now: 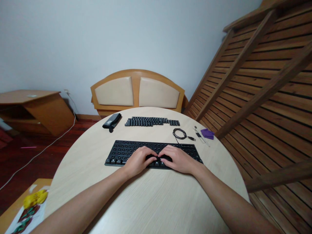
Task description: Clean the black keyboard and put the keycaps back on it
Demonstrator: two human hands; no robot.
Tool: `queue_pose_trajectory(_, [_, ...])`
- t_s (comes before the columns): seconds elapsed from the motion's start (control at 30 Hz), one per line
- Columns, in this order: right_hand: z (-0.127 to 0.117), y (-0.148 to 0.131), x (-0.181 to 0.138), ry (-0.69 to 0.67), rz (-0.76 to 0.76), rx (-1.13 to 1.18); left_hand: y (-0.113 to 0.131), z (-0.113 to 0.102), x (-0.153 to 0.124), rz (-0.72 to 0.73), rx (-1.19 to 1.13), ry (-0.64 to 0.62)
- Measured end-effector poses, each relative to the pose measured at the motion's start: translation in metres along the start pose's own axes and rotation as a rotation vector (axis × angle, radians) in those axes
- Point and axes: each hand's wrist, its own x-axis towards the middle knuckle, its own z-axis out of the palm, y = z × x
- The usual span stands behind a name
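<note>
Black caps (146,122) lie mostly off the keyboard (123,150), few on, left hand (139,159) nearly meeting right hand (179,158), grips unclear from here

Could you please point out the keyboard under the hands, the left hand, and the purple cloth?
Keyboard (156,147), head view: upper middle, near its far edge.
Left hand (138,159), head view: middle of its back.
Purple cloth (207,134), head view: middle of its surface.

Matt plastic keyboard (129,148), plastic keycaps (146,121), smooth wood-grain tabletop (151,201), purple cloth (207,134), rough wooden slats (246,89), glossy floor (54,156)
</note>
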Motion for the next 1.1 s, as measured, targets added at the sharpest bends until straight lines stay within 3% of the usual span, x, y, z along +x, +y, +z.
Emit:
queue_pose_trajectory(0.73, [0.0083,0.0043,-0.002,0.048,-0.077,0.04,0.0039,-0.0001,0.0004,-0.071,-0.091,-0.037])
queue_pose_trajectory(1.1, [0.0096,0.0042,-0.0047,0.045,-0.089,0.035,0.0078,-0.0007,-0.0018,-0.02,-0.102,-0.05])
